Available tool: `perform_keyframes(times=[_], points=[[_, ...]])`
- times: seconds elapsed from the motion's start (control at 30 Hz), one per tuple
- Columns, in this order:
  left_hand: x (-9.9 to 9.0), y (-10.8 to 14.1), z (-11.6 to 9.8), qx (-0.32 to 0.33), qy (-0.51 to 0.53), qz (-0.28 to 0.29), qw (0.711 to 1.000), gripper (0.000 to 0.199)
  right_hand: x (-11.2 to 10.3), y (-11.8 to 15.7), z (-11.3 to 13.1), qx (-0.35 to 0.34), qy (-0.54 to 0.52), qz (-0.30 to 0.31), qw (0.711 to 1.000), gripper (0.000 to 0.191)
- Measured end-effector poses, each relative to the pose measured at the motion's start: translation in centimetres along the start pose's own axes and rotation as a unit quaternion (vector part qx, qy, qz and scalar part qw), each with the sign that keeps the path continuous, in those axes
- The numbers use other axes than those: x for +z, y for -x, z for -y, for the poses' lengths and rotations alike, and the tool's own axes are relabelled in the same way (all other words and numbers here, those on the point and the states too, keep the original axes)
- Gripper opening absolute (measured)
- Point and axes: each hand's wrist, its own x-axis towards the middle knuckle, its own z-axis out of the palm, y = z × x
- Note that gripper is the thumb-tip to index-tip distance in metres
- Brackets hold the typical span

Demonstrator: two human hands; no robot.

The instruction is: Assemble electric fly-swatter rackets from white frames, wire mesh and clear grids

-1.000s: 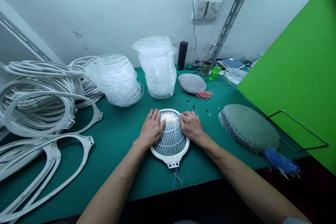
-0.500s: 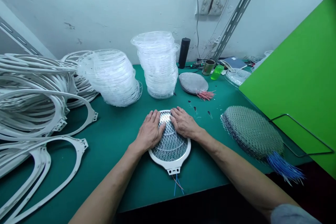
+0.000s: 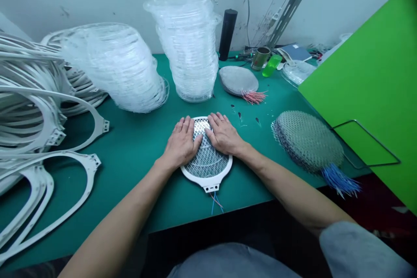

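Observation:
A white oval racket head (image 3: 208,165) with metal mesh lies flat on the green table in front of me. Blue and red wires (image 3: 215,203) stick out of its neck toward the table's front edge. Across the left side of the frame lies my left hand (image 3: 183,141), flat with its fingers stretched out and pointing away from me. My right hand (image 3: 224,134) rests the same way on the right side, palm down, with the thumb out over the mesh. Both palms hide parts of the frame's sides.
White racket frames (image 3: 74,156) pile up on the left. Two stacks of clear plastic rings (image 3: 192,47) stand at the back. Mesh discs with red wires (image 3: 239,80) and mesh discs with blue wires (image 3: 309,139) lie to the right, beside a green panel (image 3: 368,82) and a wire handle (image 3: 399,161).
The camera view has tilted downward, so everything sits higher in the picture. My right thumb now reaches out over the mesh. Both hands stay on the racket head.

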Motion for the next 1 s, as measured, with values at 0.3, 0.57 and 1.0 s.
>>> perform_keyframes(times=[0.3,0.57,1.0], points=[[-2.7,0.7,-1.0,-0.05,0.051,-0.034,0.997,0.068,-1.8,1.2,0.6,0.055,0.013,-0.086,0.995,0.066],[-0.9,4.6,-5.3,-0.043,0.02,-0.075,0.996,0.061,-0.6,4.6,4.8,0.106,0.004,-0.165,0.981,0.066],[-0.2,5.9,-6.1,-0.051,0.029,-0.084,0.995,0.059,0.8,6.0,7.5,0.086,-0.072,-0.22,0.969,0.062]])
